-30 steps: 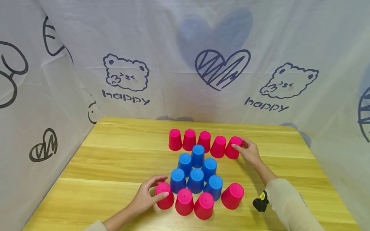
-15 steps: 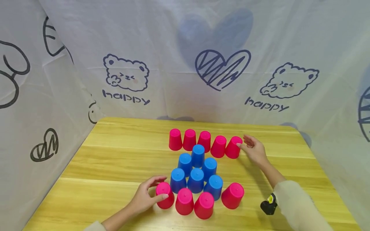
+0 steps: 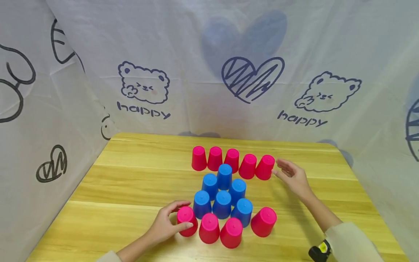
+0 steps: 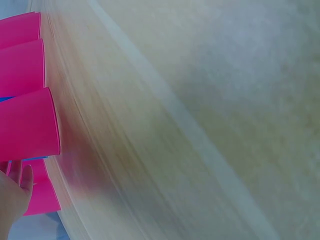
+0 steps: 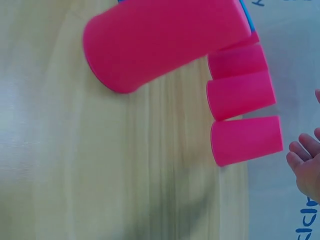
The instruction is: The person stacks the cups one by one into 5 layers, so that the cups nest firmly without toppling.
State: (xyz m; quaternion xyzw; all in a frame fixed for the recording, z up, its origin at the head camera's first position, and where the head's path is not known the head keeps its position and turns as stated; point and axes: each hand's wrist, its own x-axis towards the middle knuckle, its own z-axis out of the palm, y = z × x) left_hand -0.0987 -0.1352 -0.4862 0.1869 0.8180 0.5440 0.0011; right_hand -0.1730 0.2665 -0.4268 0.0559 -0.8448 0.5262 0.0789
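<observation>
My left hand (image 3: 165, 223) holds the leftmost pink cup (image 3: 185, 215) of the front row, thumb across its near side and fingers reaching behind it. Two more pink cups (image 3: 209, 229) stand just right of it, and another pink cup (image 3: 263, 222) sits apart farther right. Behind them, several upside-down blue cups (image 3: 223, 204) form a triangle. At the back, several pink cups (image 3: 214, 160) stand in a row. My right hand (image 3: 294, 179) is beside that row's right-end cup (image 3: 265, 168), fingers extended; the right wrist view shows a gap between the hand (image 5: 309, 167) and that cup (image 5: 247, 141).
All cups stand upside down on a wood-grain table (image 3: 131, 171). A white cloth (image 3: 196, 109) with drawn bears and hearts hangs behind and beside it. A black and yellow object (image 3: 320, 251) is at the right sleeve (image 3: 351, 240).
My right hand has let go of the back row's right-end cup and moved away to the right. My left hand and the cups have stayed in place.
</observation>
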